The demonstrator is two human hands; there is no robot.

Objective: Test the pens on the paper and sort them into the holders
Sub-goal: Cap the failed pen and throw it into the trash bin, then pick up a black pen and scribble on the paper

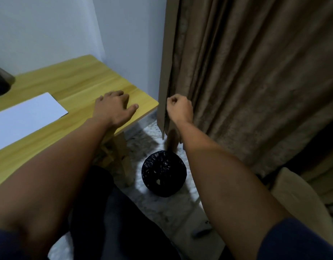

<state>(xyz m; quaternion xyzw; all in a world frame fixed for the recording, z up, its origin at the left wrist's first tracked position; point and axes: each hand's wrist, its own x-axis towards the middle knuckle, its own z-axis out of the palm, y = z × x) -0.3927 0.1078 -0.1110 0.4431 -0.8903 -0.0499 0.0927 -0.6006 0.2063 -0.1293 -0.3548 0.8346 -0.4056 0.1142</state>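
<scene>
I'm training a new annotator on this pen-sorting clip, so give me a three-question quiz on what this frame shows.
1. True or false: a pen is visible in the left hand.
2. Where is the right hand? A) flat on the paper B) fist raised beside the curtain, off the table C) inside the bin
3. Fill in: the black-lined bin stands on the ____, below the table's corner.

Key: 1 false, the left hand rests palm down on the table near its corner, fingers spread. 2 B. 3 floor.
</scene>
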